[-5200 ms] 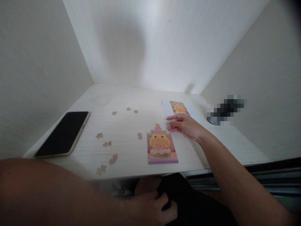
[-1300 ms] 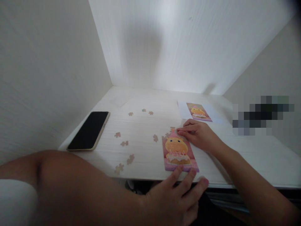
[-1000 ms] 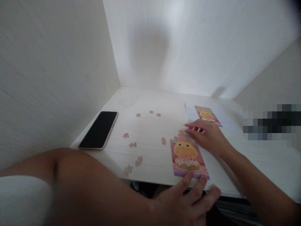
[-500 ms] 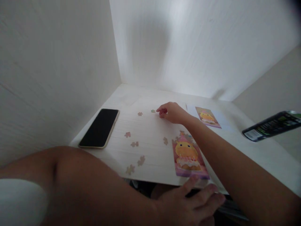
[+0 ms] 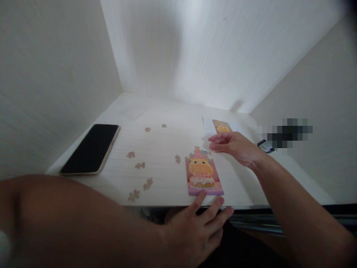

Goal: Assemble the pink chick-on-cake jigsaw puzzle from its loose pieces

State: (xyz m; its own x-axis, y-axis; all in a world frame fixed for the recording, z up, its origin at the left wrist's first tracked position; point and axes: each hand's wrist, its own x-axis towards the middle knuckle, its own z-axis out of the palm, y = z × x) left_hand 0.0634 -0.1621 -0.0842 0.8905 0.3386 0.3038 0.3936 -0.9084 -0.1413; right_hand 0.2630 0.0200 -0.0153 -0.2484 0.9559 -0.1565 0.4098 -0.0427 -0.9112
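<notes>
A partly assembled jigsaw puzzle (image 5: 200, 175) lies near the table's front edge. It shows a yellow character in a pink hat behind a cake, and its top edge is uneven. My left hand (image 5: 199, 227) has its fingers spread, the index fingertip at the puzzle's lower border. Above the puzzle's upper right is my right hand (image 5: 234, 147), fingers partly curled, thumb and index slightly apart, with no piece visible between them. It overlaps a printed picture (image 5: 221, 125) of the same character. Loose pieces lie to the left, including a greenish piece (image 5: 164, 125) and a brownish piece (image 5: 177, 159).
A dark phone (image 5: 90, 149) lies at the table's left side. Several more loose pieces, such as a pinkish one (image 5: 131, 154), lie between phone and puzzle. A dark, partly blurred object with a white label (image 5: 267, 146) is at the right. Pale walls enclose the white table (image 5: 164, 149).
My right hand has moved right, from beside the greenish piece to near the printed picture. The greenish piece stays on the table. My left hand remains at the puzzle's lower edge. The view has shifted.
</notes>
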